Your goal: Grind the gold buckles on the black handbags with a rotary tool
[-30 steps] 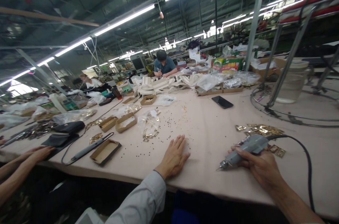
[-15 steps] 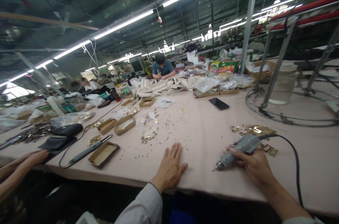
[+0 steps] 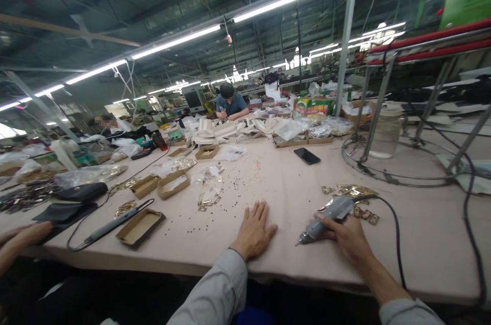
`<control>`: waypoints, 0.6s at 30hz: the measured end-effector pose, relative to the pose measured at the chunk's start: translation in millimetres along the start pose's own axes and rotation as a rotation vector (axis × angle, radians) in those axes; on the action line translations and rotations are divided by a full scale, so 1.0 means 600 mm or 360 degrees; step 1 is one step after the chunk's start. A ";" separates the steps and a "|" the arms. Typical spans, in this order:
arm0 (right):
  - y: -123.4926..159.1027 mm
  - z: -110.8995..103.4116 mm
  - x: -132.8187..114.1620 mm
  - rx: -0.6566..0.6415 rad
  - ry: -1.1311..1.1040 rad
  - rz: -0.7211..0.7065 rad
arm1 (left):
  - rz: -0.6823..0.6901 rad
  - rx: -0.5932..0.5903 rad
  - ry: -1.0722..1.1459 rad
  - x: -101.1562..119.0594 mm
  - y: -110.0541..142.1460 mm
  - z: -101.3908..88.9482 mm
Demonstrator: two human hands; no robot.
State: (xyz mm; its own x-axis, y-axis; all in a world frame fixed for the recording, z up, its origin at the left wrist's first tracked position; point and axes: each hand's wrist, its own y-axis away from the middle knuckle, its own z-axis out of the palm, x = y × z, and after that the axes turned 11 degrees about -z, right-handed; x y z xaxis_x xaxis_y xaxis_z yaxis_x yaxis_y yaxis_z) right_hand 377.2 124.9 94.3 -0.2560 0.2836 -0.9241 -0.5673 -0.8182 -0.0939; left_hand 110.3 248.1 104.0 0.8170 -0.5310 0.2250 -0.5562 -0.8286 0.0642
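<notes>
My left hand (image 3: 255,230) lies flat on the pinkish table cover (image 3: 276,181), fingers stretched out and holding nothing. Small dark bits (image 3: 197,230) are scattered to its left and beyond it. In my right hand (image 3: 347,235) is a grey electric screwdriver (image 3: 326,218), its tip pointing left and down close to the cloth. A black cord runs from its back end toward the table's front edge. Just behind the screwdriver lies a pile of gold metal buckles (image 3: 353,192). More gold pieces (image 3: 209,201) sit by a clear plastic bag (image 3: 207,181).
At left, a co-worker's hands (image 3: 36,233) touch a black leather piece (image 3: 67,212). Nearby lie a second electric screwdriver (image 3: 111,225) and an open cardboard box (image 3: 141,228). A phone (image 3: 307,156) rests farther back. An upturned metal stool (image 3: 387,171) surrounds a clear jug (image 3: 384,130).
The view has turned to the right, so the table's contents sit farther left. My left hand remains flat on the cloth, and my right hand still holds the electric screwdriver.
</notes>
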 end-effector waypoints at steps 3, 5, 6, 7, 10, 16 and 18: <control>0.000 0.005 0.005 0.0050 0.0138 -0.0052 | -0.0092 0.0205 0.0026 -0.018 0.017 0.001; -0.001 0.009 0.006 0.0093 0.0279 -0.0084 | -0.0180 0.0438 0.0090 -0.031 0.032 0.007; -0.002 0.011 0.006 0.0110 0.0344 -0.0092 | -0.0215 0.0546 0.0129 -0.036 0.039 0.011; -0.002 0.012 0.005 0.0123 0.0402 -0.0095 | -0.0239 0.0631 0.0166 -0.041 0.047 0.017; -0.003 0.014 0.003 0.0158 0.0593 -0.0074 | -0.0222 0.0782 0.0221 -0.051 0.068 0.037; -0.012 0.032 0.003 0.0391 0.1283 -0.0093 | -0.0312 0.1149 0.0143 -0.055 0.076 0.061; -0.008 0.047 -0.001 0.0438 0.1468 -0.0136 | -0.0319 0.1224 0.0089 -0.055 0.073 0.062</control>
State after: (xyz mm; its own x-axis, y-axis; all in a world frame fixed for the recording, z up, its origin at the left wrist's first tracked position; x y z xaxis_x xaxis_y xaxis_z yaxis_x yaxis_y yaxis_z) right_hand 357.7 142.9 105.6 0.4436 -0.2636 -0.8566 -0.7489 -0.6340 -0.1928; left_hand 64.4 222.5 63.4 0.8701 -0.3658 0.3302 -0.1214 -0.8085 -0.5758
